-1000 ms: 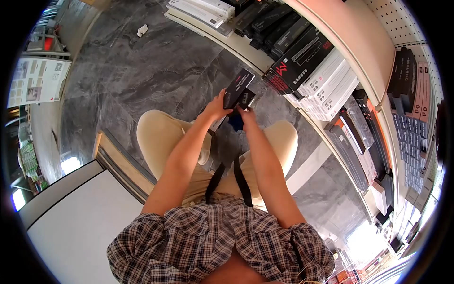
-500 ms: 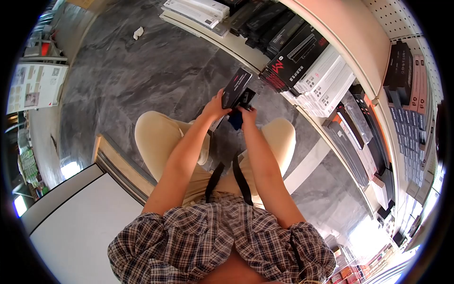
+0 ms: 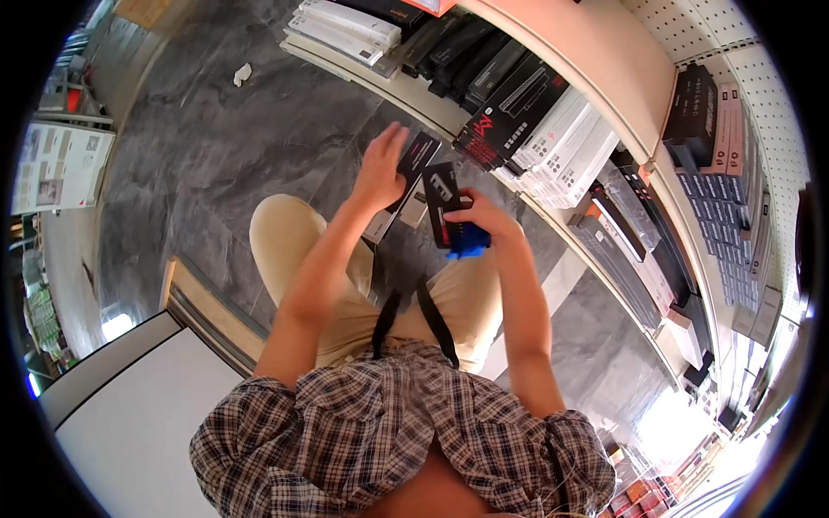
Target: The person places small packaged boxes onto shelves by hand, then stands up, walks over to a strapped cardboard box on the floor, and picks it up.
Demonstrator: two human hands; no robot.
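Right hand (image 3: 485, 217) holds black box (image 3: 439, 204)

It grips a blue cloth (image 3: 471, 243) too, both above the gray floor (image 3: 259, 129), near the front edge of the packed shelf (image 3: 416, 93). The left hand (image 3: 378, 173), fingers straight, is by a longer box (image 3: 421, 153). The black box looks light and stiff; hold its long sides.

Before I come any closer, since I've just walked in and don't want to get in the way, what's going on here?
Someone in a plaid shirt is down low beside a shelf of packaged boxes. Their right hand grips a small black box with white and red print, with what looks like a blue cloth bunched beneath that hand. Their left hand is open by another black box; whether they touch is unclear.
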